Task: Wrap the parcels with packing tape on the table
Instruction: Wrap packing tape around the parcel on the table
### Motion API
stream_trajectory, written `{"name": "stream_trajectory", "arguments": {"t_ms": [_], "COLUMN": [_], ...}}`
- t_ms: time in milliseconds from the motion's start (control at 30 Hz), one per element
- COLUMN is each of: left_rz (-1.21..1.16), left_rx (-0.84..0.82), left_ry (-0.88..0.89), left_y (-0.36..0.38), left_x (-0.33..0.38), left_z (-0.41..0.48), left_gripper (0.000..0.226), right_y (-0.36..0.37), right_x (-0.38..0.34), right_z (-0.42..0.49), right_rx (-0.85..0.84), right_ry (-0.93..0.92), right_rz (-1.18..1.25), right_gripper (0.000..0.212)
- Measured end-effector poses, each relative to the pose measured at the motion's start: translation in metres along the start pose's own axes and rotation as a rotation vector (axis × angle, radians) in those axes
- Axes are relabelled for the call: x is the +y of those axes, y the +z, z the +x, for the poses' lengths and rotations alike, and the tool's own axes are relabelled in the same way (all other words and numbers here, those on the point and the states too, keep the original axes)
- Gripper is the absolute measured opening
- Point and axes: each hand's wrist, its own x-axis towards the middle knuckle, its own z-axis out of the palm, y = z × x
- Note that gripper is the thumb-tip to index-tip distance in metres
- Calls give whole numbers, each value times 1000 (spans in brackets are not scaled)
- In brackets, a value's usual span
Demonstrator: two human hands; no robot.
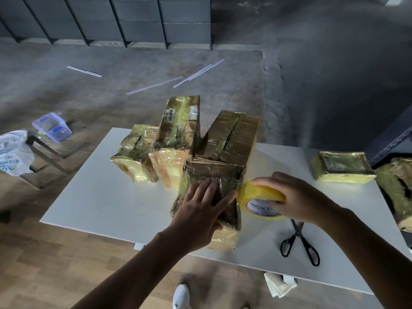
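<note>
A brown parcel (219, 172), glossy with clear tape, stands near the front edge of a white surface (100, 197), close to the middle of the view. The left hand (200, 210) lies on top of it, palm down, fingers straight and spread, pressing on the tape. At 3 o'clock from the parcel, touching its right edge, is a roll of yellow packing tape (259, 195). The right hand (296, 197) holds the roll from above, fingers curled over its rim.

At 12 o'clock, just behind the parcel, three wrapped parcels (178, 128) stand packed together, the one on the right touching it. At 5 o'clock, black-handled scissors (298, 244) lie on the surface, blades pointing toward the right hand. At 2 o'clock, well apart, a flat parcel (341, 169) wrapped in yellowish tape rests near the surface's right end, with a larger bundle (396, 192) beside it at the frame edge.

At 9 o'clock, off the surface, are a clear plastic box (52, 127) and a white bag (13, 152). White strips (198, 74) lie on the grey floor (111, 63) at 12 o'clock.
</note>
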Motion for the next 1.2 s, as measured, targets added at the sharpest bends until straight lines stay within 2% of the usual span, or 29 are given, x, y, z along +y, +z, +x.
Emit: {"name": "stream_trajectory", "arguments": {"t_ms": [100,200,300,367,433,500,600,733,933,1200], "left_rz": [-25,-19,-21,-38,-59,-106,-260,-463,-515,-456], "left_rx": [12,11,18,45,95,167,248,298,430,571], "left_ry": [4,10,7,8,14,3,-40,-38,-12,16], "left_y": [-3,-6,-8,-9,-10,-9,-5,8,25,31], "left_x": [-4,-2,1,-3,-9,-13,-13,-17,-28,-28], "left_z": [0,5,7,3,-2,-6,-12,-19,-24,-33], "left_gripper": [98,99,98,94,88,81,72,64,55,51], "right_y": [-9,5,27,36,35,28,8,-4,1,3], "right_x": [4,5,-1,-1,-4,-11,-15,-31,-44,-58], "right_z": [-1,-3,1,-1,-1,4,12,23,39,45], "right_rx": [-147,-265,-259,-231,-182,-101,6,-138,-172,-191], "right_ry": [-11,45,105,121,121,82,19,62,131,166], "right_rz": [-271,-237,-78,19,78,126,23,-209,-206,-188], "right_gripper": [58,56,56,65,71,67,63,61,58,59]}}
